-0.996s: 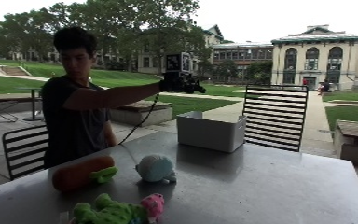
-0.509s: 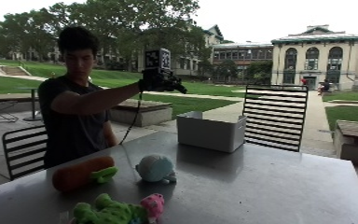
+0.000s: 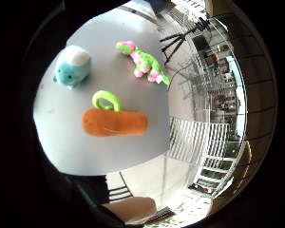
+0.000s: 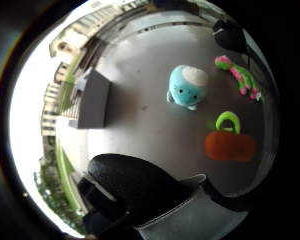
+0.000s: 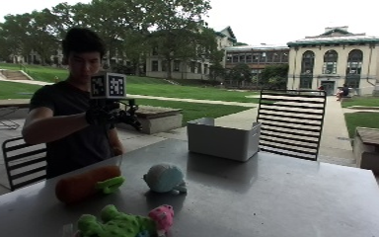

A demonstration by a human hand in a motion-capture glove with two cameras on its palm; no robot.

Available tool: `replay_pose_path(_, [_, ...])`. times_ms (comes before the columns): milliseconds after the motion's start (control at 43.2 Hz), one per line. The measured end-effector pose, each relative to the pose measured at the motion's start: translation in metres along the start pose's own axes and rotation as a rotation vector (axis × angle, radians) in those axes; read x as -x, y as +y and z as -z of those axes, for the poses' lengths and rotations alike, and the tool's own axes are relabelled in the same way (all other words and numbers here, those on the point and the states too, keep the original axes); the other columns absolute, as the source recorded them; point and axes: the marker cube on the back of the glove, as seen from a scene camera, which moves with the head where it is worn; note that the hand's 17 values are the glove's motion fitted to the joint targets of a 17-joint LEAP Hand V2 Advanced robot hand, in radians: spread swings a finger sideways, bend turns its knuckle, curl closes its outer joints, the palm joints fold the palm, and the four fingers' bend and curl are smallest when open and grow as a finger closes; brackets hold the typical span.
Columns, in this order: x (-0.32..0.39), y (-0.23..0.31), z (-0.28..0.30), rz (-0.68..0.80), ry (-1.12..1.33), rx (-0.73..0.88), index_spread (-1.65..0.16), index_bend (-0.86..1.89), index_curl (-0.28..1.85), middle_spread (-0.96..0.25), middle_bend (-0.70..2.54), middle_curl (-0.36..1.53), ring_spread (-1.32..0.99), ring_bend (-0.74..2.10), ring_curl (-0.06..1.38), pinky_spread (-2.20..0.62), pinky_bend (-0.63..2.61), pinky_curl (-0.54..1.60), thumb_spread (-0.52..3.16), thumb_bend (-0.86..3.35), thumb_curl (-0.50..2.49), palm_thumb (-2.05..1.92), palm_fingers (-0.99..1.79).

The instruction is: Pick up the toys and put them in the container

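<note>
Nearest, a green dinosaur toy [image 5: 120, 224] is lying beside a carrot toy [image 5: 84, 182] and blue plush [image 5: 165, 177]; the container [image 5: 221, 139] is sitting well beyond. The gloved right hand [image 5: 104, 114] is hovering above, grasp undeterminable. A low carry may likely clip the container wall.

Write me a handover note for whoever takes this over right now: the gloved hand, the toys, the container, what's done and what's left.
Gloved right hand: raised above the table on the person's side, over the toys, holding nothing; whether its fingers are open or curled can't be told.
Toys, all lying on the table: orange plush carrot, blue-and-white round plush beside it, green-and-pink plush dinosaur at the near edge.
Grey container: at the far side; its inside isn't visible.
Done: no toy picked up yet.
Left: all three toys into the container.
</note>
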Motion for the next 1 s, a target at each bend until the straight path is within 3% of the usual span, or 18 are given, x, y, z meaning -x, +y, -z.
replay_pose_path(648, [-0.085, 0.058, -0.147, -0.141, -0.074, 0.178, -0.33, 0.73, 0.53, -0.07, 0.24, 0.34, -0.19, 0.13, 0.09, 0.1, 0.26, 0.3, 0.76, -0.12, 0.15, -0.16, 0.13])
replay_pose_path(996, [-0.088, 0.06, -0.18, -0.176, -0.134, 0.293, -0.26, 1.11, 0.63, -0.01, 0.22, 0.37, -0.07, 0.11, 0.01, 0.12, 0.42, 0.35, 0.87, -0.03, 0.21, -0.02, 0.23])
